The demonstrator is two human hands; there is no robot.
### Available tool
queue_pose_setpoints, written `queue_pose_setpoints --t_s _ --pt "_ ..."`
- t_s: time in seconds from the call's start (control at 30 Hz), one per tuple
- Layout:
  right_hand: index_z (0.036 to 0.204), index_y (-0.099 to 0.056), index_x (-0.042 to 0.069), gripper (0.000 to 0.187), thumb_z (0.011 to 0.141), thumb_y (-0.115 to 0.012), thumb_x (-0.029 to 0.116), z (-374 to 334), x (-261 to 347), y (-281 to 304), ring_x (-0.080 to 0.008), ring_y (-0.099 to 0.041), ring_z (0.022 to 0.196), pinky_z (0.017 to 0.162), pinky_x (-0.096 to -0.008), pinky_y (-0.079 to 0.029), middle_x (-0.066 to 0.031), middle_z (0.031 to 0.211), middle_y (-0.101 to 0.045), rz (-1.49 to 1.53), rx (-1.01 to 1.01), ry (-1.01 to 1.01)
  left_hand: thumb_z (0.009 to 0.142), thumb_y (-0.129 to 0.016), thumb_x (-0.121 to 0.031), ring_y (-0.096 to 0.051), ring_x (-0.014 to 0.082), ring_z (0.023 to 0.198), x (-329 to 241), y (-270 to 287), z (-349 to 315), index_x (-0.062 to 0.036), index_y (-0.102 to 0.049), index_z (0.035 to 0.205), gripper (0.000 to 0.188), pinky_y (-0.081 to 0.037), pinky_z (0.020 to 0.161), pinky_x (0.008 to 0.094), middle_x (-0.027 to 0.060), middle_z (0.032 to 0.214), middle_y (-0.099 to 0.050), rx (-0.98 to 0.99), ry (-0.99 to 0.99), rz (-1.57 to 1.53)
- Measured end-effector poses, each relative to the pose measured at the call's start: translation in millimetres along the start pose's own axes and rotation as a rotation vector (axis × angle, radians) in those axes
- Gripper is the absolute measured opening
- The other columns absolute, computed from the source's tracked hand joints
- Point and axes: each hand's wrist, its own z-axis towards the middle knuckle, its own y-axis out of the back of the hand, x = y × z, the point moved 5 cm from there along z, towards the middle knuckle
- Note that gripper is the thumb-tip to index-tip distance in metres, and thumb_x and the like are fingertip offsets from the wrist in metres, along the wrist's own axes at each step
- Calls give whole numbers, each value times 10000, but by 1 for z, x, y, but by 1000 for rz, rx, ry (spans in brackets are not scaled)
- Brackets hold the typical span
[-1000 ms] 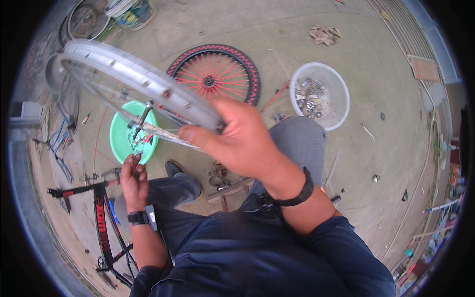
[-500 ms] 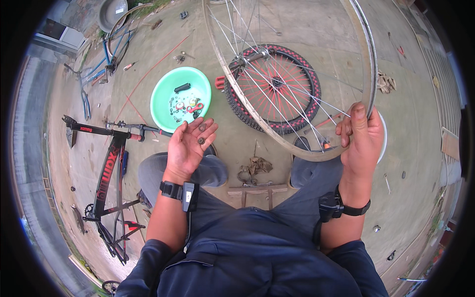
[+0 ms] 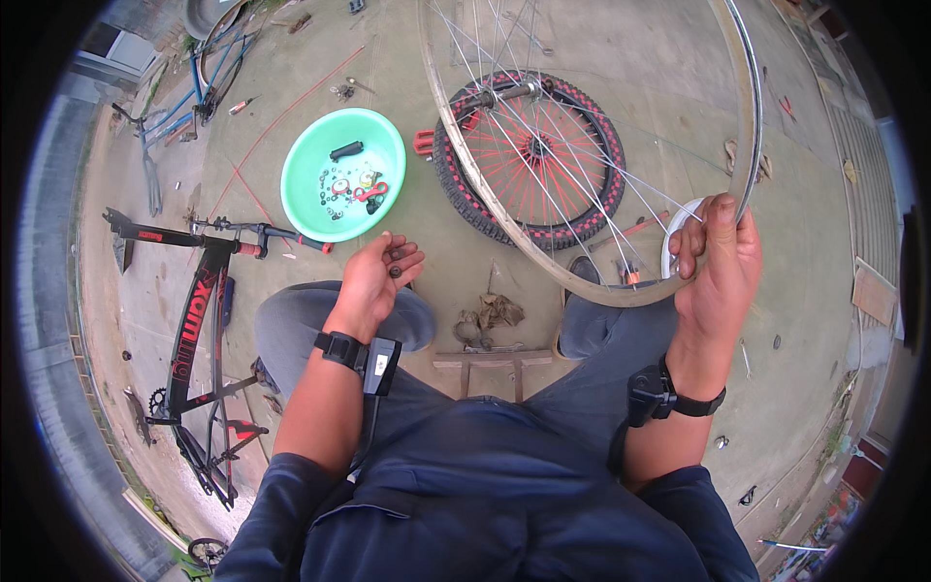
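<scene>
My right hand (image 3: 716,267) grips the rim of a bare spoked bicycle wheel (image 3: 621,295), raised and tilted in front of me, its upper part cut off by the picture's edge. The thumb lies along the rim. The wheel's hub (image 3: 504,94) and long spokes show, with no tyre fitted. My left hand (image 3: 364,286) is turned palm up with its fingers half curled, cradling a couple of small dark nut-like parts (image 3: 396,273). It is just below a mint-green basin (image 3: 295,209) with several small parts inside, among them a black cylinder (image 3: 346,150) and a red piece (image 3: 370,192).
A red-spoked wheel with a knobbly tyre (image 3: 446,179) lies behind the raised wheel. At left are a black-and-red bicycle frame (image 3: 192,310) and a handlebar (image 3: 281,234); a blue frame (image 3: 175,131) is farther off. A rag (image 3: 500,310) and a small wooden stand (image 3: 493,360) lie between my feet.
My left hand's fingers have curled in around the small parts, and the palm has tipped. My right hand and the raised wheel have shifted slightly right in view. The whole view has moved a little.
</scene>
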Motion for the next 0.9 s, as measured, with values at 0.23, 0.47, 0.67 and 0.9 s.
queue_pose_setpoints --t_s 0.23,0.47,0.67,0.9 --pt "919 -572 41 209 973 -624 236 0 -1 -7 -56 -418 445 437 -227 -357 8 605 -496 13 56 22 977 -495 -189 -638 248 907 49 9 31 12 -549 1037 217 -533 830 368 115 982 -601 -102 106 177" --pt "913 -573 45 206 979 -615 235 -2 -1 -9 -59 -424 450 449 -225 -348 2 598 -516 16 75 1 929 -554 -167 -625 222 851 74 16 36 3 -560 1013 190 -529 789 364 91 921 -588 -140 177 287" --pt "823 -493 83 307 997 -572 324 -4 0 -11 -61 -370 484 541 -249 -394 2 690 -436 -93 142 -23 892 -566 -124 -602 215 820 79 27 43 20 -580 1095 249 -506 772 332 91 930 -608 -190 180 444" --pt "916 -571 42 186 979 -611 213 -4 -4 -11 -47 -414 466 480 -225 -357 14 662 -518 2 169 14 925 -613 -151 -625 181 880 30 -9 29 41 -577 1190 330 -503 774 285 87 999 -649 -143 -375 626"
